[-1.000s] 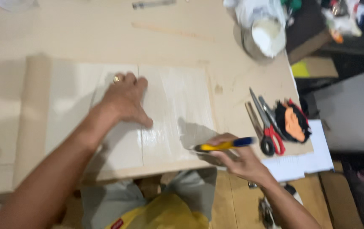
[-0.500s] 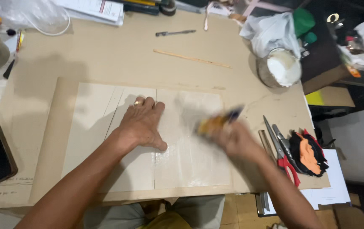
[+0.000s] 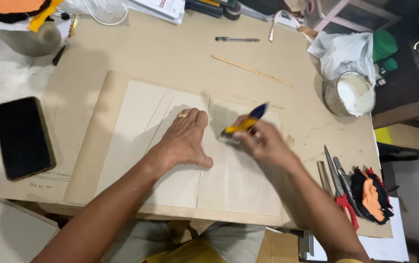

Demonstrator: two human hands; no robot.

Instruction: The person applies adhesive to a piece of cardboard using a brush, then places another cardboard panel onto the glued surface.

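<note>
While the left hand [image 3: 186,140] lies flat with fingers spread on the pale cardboard sheet [image 3: 141,126] in the middle of the table [image 3: 170,53], the right hand [image 3: 260,141] just to its right has its fingers closed round a yellow-and-blue utility knife [image 3: 242,124], tip down on the sheet. A black phone [image 3: 23,137] lies far left, scissors [image 3: 340,187] near right.
</note>
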